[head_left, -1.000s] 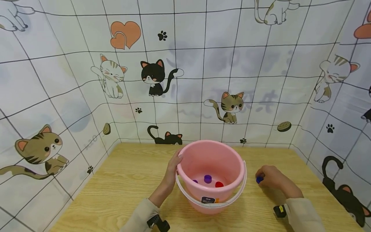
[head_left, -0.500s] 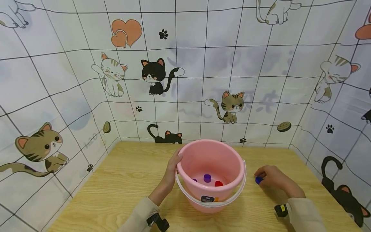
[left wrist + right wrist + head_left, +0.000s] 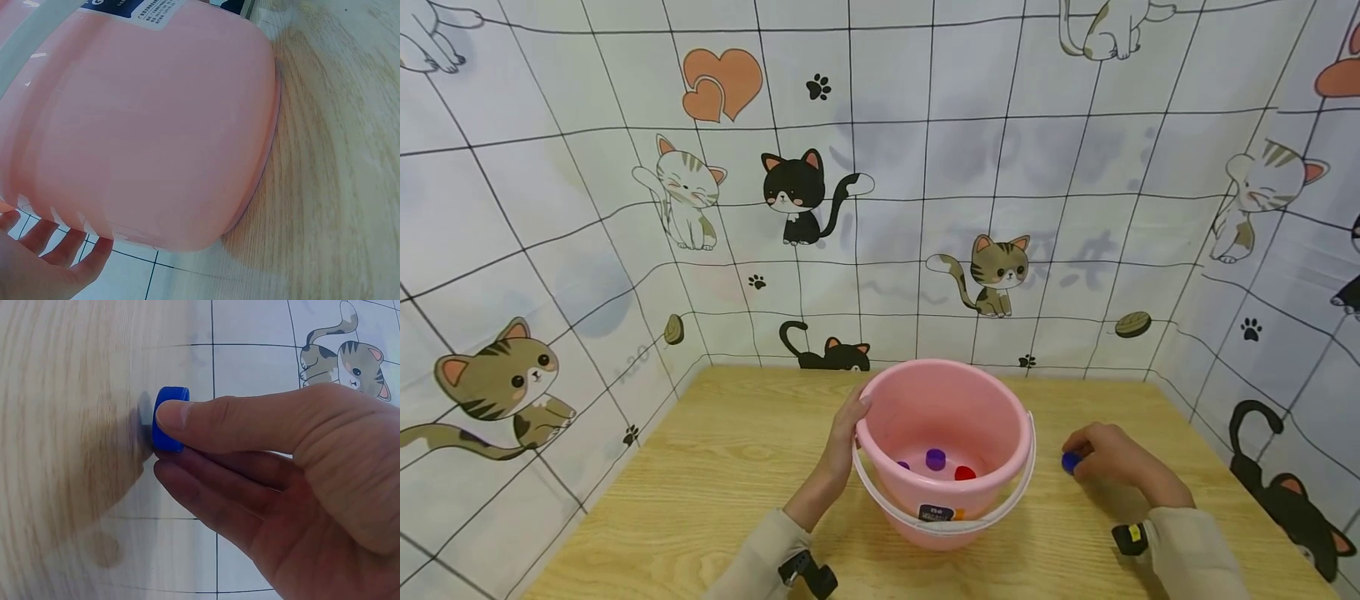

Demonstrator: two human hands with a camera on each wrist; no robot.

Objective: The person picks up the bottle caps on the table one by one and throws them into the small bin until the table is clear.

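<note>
A pink bucket point(image 3: 951, 396) with a white handle point(image 3: 940, 528) hanging at its front stands on the wooden table. My left hand point(image 3: 842, 442) holds the bucket's left side: the thumb lies at the rim, and in the left wrist view the fingers point(image 3: 65, 250) rest against the outer wall. Inside lie a purple cap point(image 3: 936, 459), a red cap point(image 3: 965, 472) and another purple piece point(image 3: 903, 465) partly hidden by the rim. To the bucket's right, my right hand point(image 3: 1116, 454) pinches a blue bottle cap point(image 3: 164, 434), on edge close to the tabletop.
The wood-grain table point(image 3: 737, 425) reaches back to a white wall sheet point(image 3: 887, 167) with grid lines and printed cats, which also encloses both sides. A black wrist camera point(image 3: 808, 575) sits on the left sleeve and another camera point(image 3: 1129, 539) on the right one.
The right hand has shifted very slightly to the right, its fingers pinching the blue bottle cap throughout. The left hand and the bucket stay where they were.
</note>
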